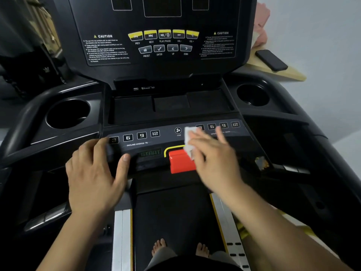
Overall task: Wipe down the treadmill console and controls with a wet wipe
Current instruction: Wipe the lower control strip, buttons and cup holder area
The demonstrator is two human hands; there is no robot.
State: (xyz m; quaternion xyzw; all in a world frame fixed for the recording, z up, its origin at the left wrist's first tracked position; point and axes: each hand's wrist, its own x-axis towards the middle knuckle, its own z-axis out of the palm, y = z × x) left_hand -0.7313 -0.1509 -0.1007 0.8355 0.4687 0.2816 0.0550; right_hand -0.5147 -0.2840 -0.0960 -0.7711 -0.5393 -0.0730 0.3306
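The right hand (213,159), blurred, with fingers spread nearly straight, pressed the white wet wipe (189,137) onto the control panel (168,137) just above the red stop key (180,163), while the left hand (93,169) rested loose-fingered on the panel's left end, the left cup holder (66,122) and right cup holder (252,100) showing only dark interiors.
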